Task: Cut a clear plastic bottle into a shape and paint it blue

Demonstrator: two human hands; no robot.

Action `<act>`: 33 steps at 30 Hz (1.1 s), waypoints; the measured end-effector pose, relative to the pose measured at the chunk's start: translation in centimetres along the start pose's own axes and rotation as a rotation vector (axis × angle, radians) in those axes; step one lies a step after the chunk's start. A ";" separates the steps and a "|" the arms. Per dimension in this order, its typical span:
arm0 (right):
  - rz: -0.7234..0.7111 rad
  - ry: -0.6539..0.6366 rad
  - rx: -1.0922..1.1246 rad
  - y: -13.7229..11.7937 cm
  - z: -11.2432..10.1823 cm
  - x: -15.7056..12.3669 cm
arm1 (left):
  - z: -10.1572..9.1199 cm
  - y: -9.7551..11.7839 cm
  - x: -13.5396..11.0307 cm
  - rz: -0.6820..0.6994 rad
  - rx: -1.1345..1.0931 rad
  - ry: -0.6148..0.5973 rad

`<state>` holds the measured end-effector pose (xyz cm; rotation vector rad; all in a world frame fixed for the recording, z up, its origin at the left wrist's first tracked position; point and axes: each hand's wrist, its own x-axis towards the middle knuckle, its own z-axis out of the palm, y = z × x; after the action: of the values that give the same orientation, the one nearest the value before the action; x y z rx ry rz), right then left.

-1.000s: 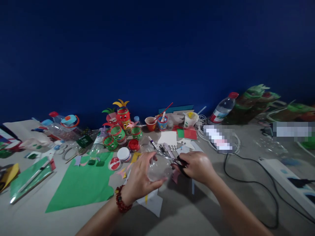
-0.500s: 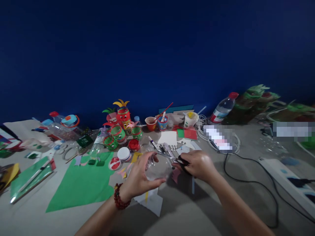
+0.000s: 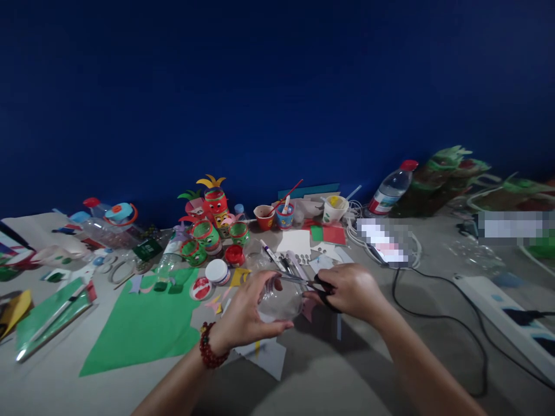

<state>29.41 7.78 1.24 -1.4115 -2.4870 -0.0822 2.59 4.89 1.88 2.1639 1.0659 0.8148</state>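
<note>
My left hand point(image 3: 249, 309) curls around a clear plastic bottle piece point(image 3: 281, 300), thumb along its near side and fingers on the far side. A red bead bracelet circles that wrist. In my right hand point(image 3: 351, 292) is a pair of scissors point(image 3: 313, 283) with dark handles. Their blades point left and lie at the upper edge of the clear plastic; whether they are closed on it I cannot tell. Beneath the hands are white paper scraps point(image 3: 266, 358) and a pink scrap point(image 3: 307, 308).
Green paper point(image 3: 143, 329) lies to the left, with a white-lidded jar point(image 3: 217, 271) beside it. Behind stand decorated bottle cups point(image 3: 206, 236), paper cups point(image 3: 335, 211) and a red-capped bottle point(image 3: 392, 188). At right are a power strip point(image 3: 503, 315) and black cable point(image 3: 437, 315).
The scissor blades now lie closer together and flatter along the plastic's rim. Both hands keep their hold and have barely moved. The whole view has shifted slightly.
</note>
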 end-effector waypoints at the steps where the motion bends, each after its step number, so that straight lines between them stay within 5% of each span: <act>1: -0.005 0.008 0.002 0.1 0.1 0.0 | 0.0 -0.1 0.0 -0.006 -0.010 -0.001; 14: -0.016 -0.026 -0.018 0.7 0.9 -0.2 | -1.0 -1.5 0.7 -0.042 -0.271 -0.174; 33: -0.053 0.001 0.047 0.4 1.1 -0.1 | -0.3 -1.6 0.8 -0.039 -0.379 -0.170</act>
<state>29.51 8.11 0.15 -1.3268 -2.5097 -0.0353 2.05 6.42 1.10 1.8494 0.7931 0.7326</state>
